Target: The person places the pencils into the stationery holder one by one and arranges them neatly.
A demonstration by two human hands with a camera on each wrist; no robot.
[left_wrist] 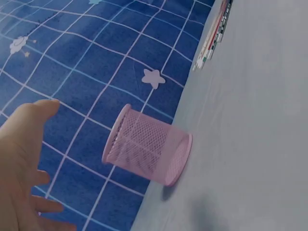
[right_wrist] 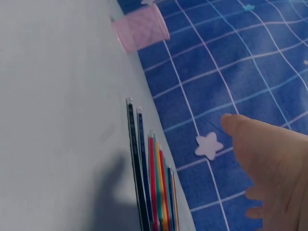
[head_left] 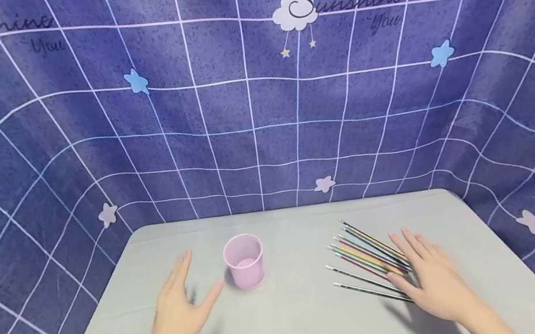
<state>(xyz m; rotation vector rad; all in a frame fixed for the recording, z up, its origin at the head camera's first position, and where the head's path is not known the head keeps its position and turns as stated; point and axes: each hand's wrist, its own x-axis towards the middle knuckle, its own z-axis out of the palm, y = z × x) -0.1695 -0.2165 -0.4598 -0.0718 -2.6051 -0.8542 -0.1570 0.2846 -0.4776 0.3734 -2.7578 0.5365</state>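
A pink mesh pencil cup [head_left: 245, 264] stands upright left of the table's middle. My left hand [head_left: 177, 310] hovers to the left of the cup, thumb spread from the fingers and holding nothing; the left wrist view shows a gap between this hand [left_wrist: 21, 163] and the cup [left_wrist: 144, 144]. On the right lies a loose fan of several pencils [head_left: 365, 253] in different colours. Above their near ends is my right hand [head_left: 434, 278], fingers extended and nothing gripped. In the right wrist view that hand [right_wrist: 274, 159] appears raised off the pencils [right_wrist: 156, 187].
A pale grey cloth covers the table [head_left: 293, 326]. Behind it and along both sides hangs a blue-purple curtain [head_left: 247, 106] with a white grid, stars and clouds.
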